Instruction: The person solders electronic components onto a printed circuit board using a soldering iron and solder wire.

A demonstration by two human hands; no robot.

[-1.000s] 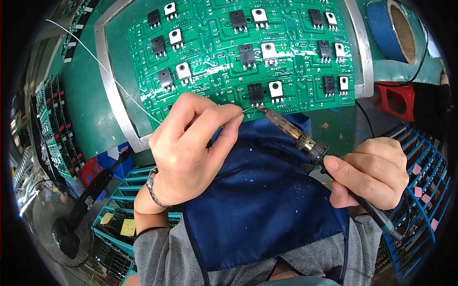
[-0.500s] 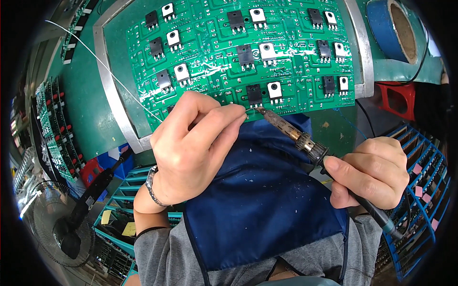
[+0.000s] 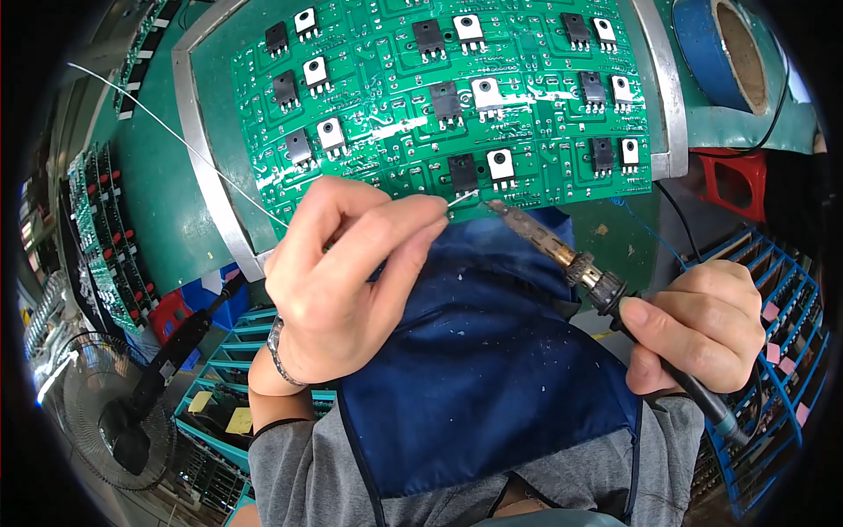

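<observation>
Wire (image 3: 460, 200), thin and silvery, is what I see pinched in the left hand (image 3: 338, 277), thumb and fingertips together on it. Its short free end reaches the legs of a black component (image 3: 463, 173) near the lower edge of the green circuit board (image 3: 395, 160). From my view, a long strand also runs from the upper left down to behind that hand.

The right hand (image 3: 702, 329) is clamped around the grip of a soldering iron (image 3: 601, 286), which slants up and left. I make out its tip just right of the wire's end, with a small gap between the 2; whether the tip touches the board, I cannot tell.

The board lies over the green table (image 3: 154, 215), between the 2 side bars of a metal frame (image 3: 206, 167). I count 3 columns of paired black and pale components on it. Below hangs the wearer's blue apron (image 3: 492, 351). At the upper right I have a blue roll (image 3: 702, 53) on the table, and at the lower left a fan (image 3: 114, 430) beside a teal rack (image 3: 215, 378).
</observation>
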